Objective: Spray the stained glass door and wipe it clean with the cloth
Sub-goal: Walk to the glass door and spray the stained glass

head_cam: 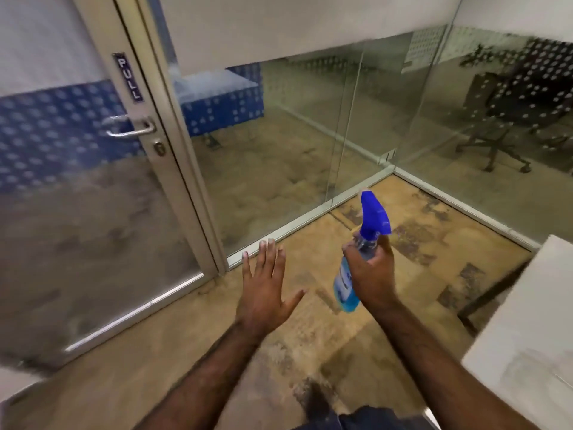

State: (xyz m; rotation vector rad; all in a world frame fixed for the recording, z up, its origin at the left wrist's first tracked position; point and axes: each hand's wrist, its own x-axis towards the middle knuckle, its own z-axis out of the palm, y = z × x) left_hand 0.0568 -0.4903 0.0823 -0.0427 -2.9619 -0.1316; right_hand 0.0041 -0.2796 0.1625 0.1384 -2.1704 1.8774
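In a glass-walled office corner, we stand before the glass door (77, 212), which fills the left of the view, its metal handle (131, 127) below a "PULL" label (127, 78). Our right hand (370, 271) grips the neck of a spray bottle (356, 259) of blue liquid, fingers curled round it, the blue trigger head (373, 217) pointing up and away toward the glass partition (294, 135). Our left hand (263, 293) hovers open over the worn carpet floor (310, 352), fingers straight and spread, holding nothing, near the door's lower corner but apart from it. A white surface (527, 336) edges in at right. Beyond the glass, an office chair (508, 119) stands. The view is blurred.
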